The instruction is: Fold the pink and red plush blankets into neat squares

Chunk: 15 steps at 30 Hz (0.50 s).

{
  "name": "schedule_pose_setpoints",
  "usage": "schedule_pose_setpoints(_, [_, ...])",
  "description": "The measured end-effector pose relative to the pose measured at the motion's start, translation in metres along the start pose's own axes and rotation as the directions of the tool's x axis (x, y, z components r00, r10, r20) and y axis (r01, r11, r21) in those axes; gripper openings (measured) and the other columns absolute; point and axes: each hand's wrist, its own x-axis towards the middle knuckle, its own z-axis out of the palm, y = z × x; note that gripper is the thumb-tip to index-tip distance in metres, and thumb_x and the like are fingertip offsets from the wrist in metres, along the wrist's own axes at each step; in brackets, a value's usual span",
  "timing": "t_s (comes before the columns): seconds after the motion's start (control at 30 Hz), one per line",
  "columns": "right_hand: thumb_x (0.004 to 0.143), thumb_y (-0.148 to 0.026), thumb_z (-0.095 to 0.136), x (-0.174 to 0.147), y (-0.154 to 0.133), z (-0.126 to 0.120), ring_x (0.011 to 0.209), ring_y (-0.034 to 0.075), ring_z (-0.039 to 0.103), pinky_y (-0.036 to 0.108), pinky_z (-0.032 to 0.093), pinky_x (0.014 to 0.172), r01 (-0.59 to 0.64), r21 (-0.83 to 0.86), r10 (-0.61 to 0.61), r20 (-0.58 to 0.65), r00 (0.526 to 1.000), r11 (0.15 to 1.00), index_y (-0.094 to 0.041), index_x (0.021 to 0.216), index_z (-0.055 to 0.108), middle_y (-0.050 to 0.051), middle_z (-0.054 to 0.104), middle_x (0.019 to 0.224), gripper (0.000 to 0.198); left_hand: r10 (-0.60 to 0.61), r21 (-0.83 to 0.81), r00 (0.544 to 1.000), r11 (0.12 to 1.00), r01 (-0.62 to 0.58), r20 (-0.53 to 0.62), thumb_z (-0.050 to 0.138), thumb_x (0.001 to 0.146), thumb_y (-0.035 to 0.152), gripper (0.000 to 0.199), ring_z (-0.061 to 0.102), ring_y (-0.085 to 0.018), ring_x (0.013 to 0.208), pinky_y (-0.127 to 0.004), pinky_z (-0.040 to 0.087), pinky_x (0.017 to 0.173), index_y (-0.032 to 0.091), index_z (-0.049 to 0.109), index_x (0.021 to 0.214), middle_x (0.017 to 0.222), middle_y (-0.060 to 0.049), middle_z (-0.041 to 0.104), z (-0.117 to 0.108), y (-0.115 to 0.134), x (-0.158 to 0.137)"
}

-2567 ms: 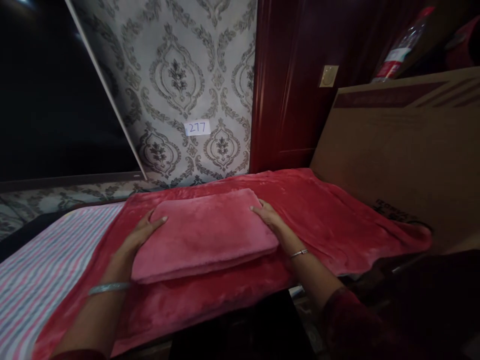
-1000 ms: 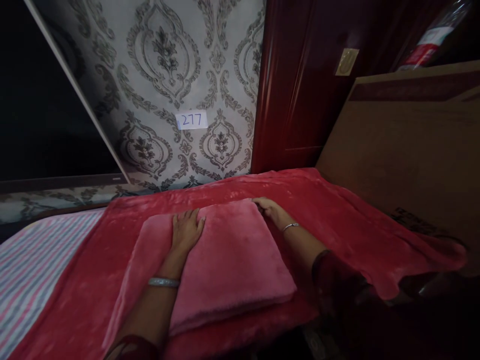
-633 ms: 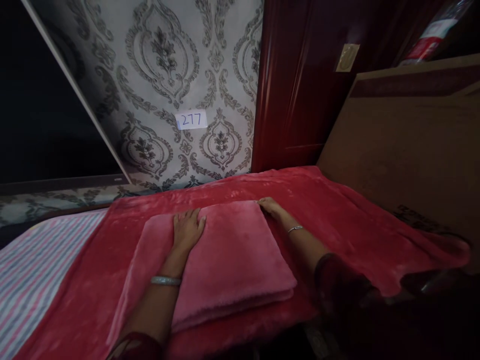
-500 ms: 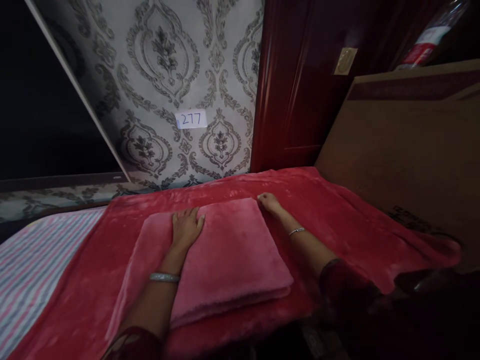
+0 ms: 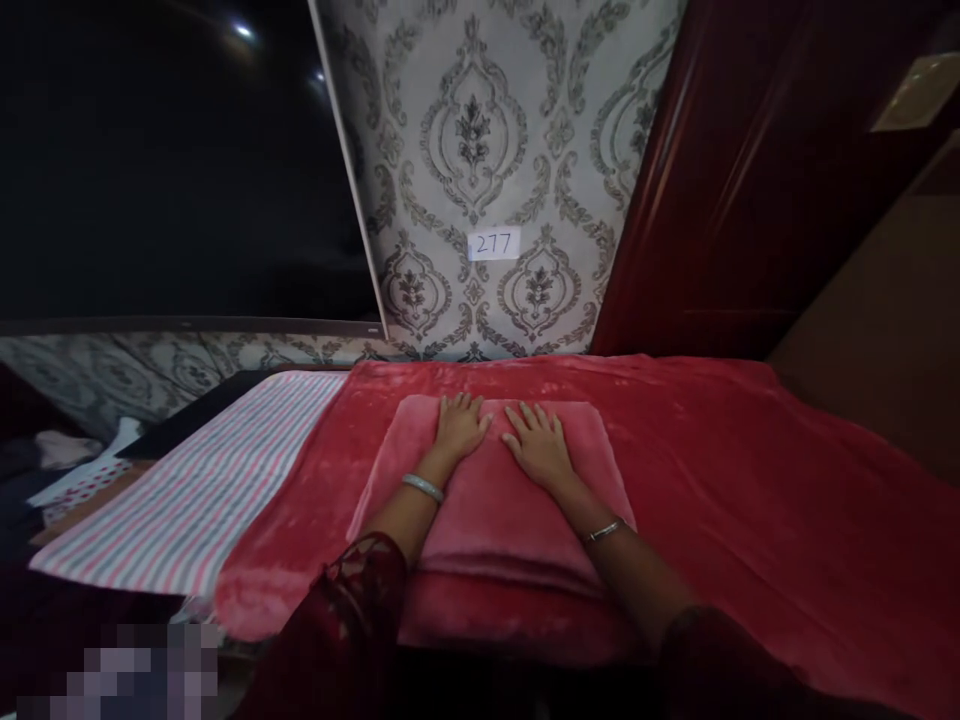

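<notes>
At far left, a dark screen (image 5: 180, 170) fronts patterned wallpaper (image 5: 472, 60). Below it lies a striped cloth (image 5: 202, 480), its right edge meeting a red blanket (image 5: 720, 480). The folded pink cloth (image 5: 487, 510) rests on that blanket, mid-view. The left hand (image 5: 461, 430), banded at the wrist, lies palm down on its upper part, fingers extended. Above, a paper (image 5: 493, 243) marked 277 is on the wallpaper. The right hand (image 5: 538, 450) lies flat on the pink cloth, fingers spread, near the left but apart. A dark red panel (image 5: 720, 220) and carton (image 5: 885, 320) stand at right.
</notes>
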Motion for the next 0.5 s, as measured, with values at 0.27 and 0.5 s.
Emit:
schedule_pose_setpoints(0.27, [0.104, -0.044, 0.041, 0.002, 0.001, 0.002, 0.151, 0.034, 0.029, 0.057, 0.019, 0.120, 0.003, -0.014, -0.003, -0.013, 1.000, 1.000, -0.026, 0.156, 0.044, 0.011, 0.036, 0.165, 0.056, -0.320, -0.039, 0.938, 0.944, 0.328, 0.135, 0.039, 0.101, 0.049, 0.058, 0.054, -0.034, 0.136, -0.051, 0.041, 0.111, 0.015, 0.055, 0.145, 0.149, -0.021, 0.056, -0.031, -0.091, -0.011])
schedule_pose_setpoints(0.5, [0.104, -0.046, 0.042, 0.002, 0.005, 0.008, 0.151, 0.034, 0.029, 0.057, 0.017, 0.121, 0.003, 0.011, -0.003, -0.032, 0.999, 1.000, -0.027, 0.156, 0.044, 0.009, 0.036, 0.165, 0.055, -0.446, -0.150, 0.892, 0.879, 0.453, 0.076, 0.041, 0.099, 0.047, 0.055, 0.068, -0.033, 0.118, -0.040, 0.053, 0.097, 0.008, 0.067, 0.128, 0.125, -0.024, 0.071, -0.034, -0.115, -0.035])
